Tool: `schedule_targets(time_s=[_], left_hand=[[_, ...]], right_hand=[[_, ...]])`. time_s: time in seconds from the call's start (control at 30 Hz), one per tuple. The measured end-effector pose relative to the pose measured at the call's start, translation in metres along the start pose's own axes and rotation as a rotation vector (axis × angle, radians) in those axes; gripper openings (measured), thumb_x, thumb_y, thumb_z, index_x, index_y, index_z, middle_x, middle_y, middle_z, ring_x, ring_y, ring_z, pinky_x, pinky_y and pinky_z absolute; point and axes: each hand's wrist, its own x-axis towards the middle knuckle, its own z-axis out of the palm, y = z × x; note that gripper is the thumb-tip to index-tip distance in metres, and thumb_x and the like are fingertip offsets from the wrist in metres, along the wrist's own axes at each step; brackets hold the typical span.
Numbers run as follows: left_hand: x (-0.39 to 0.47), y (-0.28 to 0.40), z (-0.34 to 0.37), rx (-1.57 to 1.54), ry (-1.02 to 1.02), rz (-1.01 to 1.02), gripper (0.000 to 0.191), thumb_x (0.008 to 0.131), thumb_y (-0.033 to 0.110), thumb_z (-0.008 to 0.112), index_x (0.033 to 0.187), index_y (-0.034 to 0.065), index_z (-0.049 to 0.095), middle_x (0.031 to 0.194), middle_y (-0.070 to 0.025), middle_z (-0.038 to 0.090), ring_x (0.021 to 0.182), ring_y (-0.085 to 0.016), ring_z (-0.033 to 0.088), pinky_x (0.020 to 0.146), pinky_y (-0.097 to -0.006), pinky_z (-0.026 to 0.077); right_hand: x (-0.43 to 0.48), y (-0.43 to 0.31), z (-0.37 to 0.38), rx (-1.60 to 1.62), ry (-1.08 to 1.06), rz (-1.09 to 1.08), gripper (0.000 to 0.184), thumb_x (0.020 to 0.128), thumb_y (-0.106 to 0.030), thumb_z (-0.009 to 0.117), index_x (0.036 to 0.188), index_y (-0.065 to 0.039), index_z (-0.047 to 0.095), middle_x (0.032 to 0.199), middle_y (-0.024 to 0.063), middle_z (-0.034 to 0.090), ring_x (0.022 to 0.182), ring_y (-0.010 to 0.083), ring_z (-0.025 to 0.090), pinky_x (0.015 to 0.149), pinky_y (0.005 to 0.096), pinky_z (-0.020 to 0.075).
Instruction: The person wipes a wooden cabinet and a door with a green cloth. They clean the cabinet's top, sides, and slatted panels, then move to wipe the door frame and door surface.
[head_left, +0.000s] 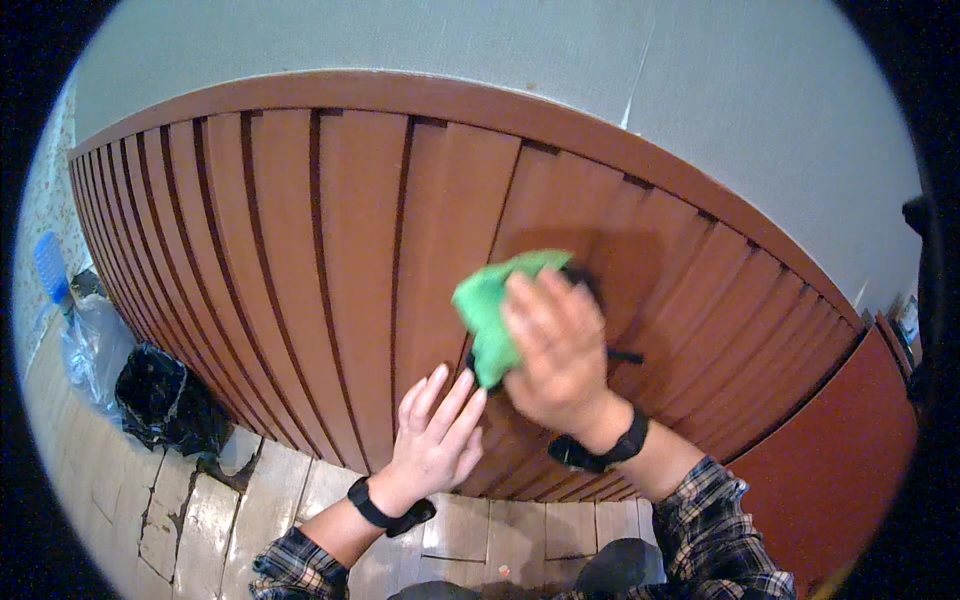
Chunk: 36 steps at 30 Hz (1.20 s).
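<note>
In front of me stands brown slatted wall panelling with narrow dark grooves and a wide top rail. My right hand, slightly blurred, presses a green cloth against the slats near the middle. Part of the cloth is hidden under the fingers. Lower and to the left, my left hand holds nothing; its fingers are spread and its fingertips rest at the panelling, close to the cloth's lower corner. A small dark piece sticks out beyond the right hand, too unclear to name.
A grey-blue wall rises above the rail. A clear plastic bag and a black plastic bag lie at the left on worn floorboards. At the right, a reddish-brown flat panel adjoins the slats.
</note>
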Motion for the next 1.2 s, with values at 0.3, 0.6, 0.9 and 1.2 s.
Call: schedule_targets(time_s=[0.3, 0.6, 0.9, 1.2], left_hand=[[0.018, -0.014, 0.001, -0.1, 0.158, 0.019, 0.044, 0.073, 0.01, 0.069, 0.115, 0.0043, 0.062, 0.138, -0.0157, 0.049, 0.133, -0.037, 0.037, 0.106, -0.0487, 0.033], [0.032, -0.027, 0.003, -0.152, 0.322, 0.085, 0.048, 0.075, 0.017, 0.07, 0.121, 0.0076, 0.058, 0.134, -0.0136, 0.052, 0.129, -0.039, 0.041, 0.104, -0.0517, 0.033], [0.037, -0.034, -0.033, -0.075, 0.114, 0.264, 0.04, 0.08, 0.021, 0.065, 0.118, 0.0111, 0.06, 0.135, -0.0126, 0.05, 0.126, -0.034, 0.043, 0.103, -0.0491, 0.035], [0.088, -0.01, -0.084, 0.088, 0.06, 0.104, 0.053, 0.078, 0.013, 0.065, 0.129, 0.004, 0.051, 0.138, -0.0212, 0.048, 0.131, -0.038, 0.043, 0.109, -0.0515, 0.031]], right_hand=[[0.018, -0.014, 0.005, -0.131, 0.016, -0.017, 0.05, 0.076, -0.02, 0.06, 0.121, 0.001, 0.059, 0.142, 0.0156, 0.049, 0.135, 0.033, 0.042, 0.114, 0.0464, 0.0238], [0.063, 0.009, -0.006, -0.156, 0.095, 0.004, 0.053, 0.076, -0.015, 0.06, 0.125, 0.004, 0.053, 0.144, 0.0203, 0.045, 0.135, 0.0389, 0.04, 0.111, 0.0537, 0.0238], [0.033, -0.028, 0.004, -0.076, -0.154, -0.233, 0.036, 0.086, -0.022, 0.051, 0.115, -0.007, 0.066, 0.135, 0.0012, 0.057, 0.13, 0.0126, 0.046, 0.105, 0.0323, 0.0324], [0.065, -0.026, -0.028, 0.043, 0.025, -0.01, 0.039, 0.087, -0.021, 0.052, 0.121, -0.005, 0.063, 0.131, 0.0074, 0.058, 0.119, 0.0194, 0.051, 0.105, 0.0364, 0.0357]])
